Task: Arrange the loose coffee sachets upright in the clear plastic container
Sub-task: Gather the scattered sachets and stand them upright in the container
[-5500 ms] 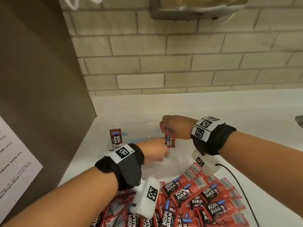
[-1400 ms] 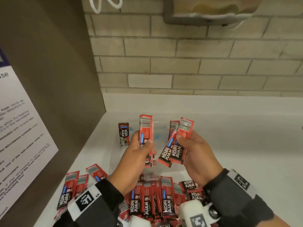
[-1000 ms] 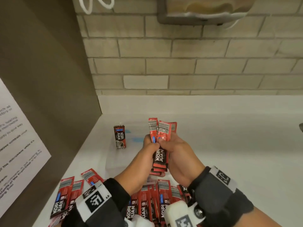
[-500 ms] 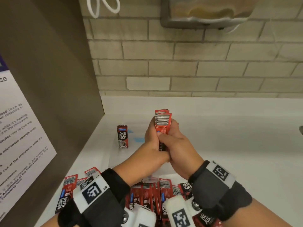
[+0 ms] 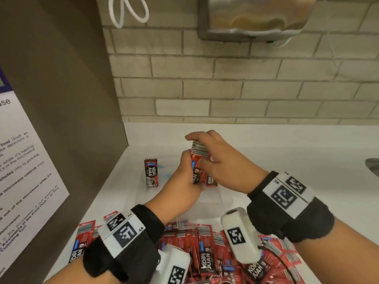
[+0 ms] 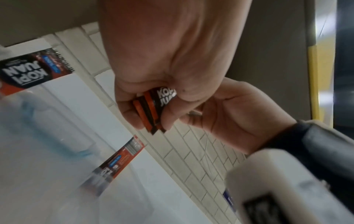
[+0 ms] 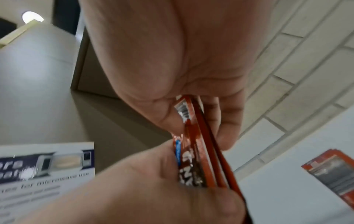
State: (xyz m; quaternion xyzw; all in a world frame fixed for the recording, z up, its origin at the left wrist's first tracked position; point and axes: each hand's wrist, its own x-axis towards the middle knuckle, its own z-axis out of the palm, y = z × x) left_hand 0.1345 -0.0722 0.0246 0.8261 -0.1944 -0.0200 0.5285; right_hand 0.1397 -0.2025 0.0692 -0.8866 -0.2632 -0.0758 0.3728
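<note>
Both hands hold one bundle of red Kopi Juan sachets (image 5: 200, 160) upright over the clear plastic container (image 5: 185, 224). My left hand (image 5: 187, 167) grips the bundle's lower half (image 6: 153, 109). Around the barcode end (image 7: 186, 112), my right hand (image 5: 207, 154) pinches with thumb and fingers, the index finger stretched over the top. A single sachet (image 5: 151, 173) stands upright at the container's far left corner. Many loose sachets (image 5: 205, 249) lie in a pile in front of the container, partly hidden by my wrists.
A brown panel (image 5: 67, 119) with a printed notice (image 5: 22, 171) closes off the left side. The brick wall (image 5: 246, 89) stands behind the white counter (image 5: 287, 152), with a metal dispenser (image 5: 256, 17) above. A sink edge (image 5: 372, 165) shows at the far right.
Each hand held its own sachets apart; they have come together into one bundle. Since half a second ago my right hand has slid up to the bundle's top.
</note>
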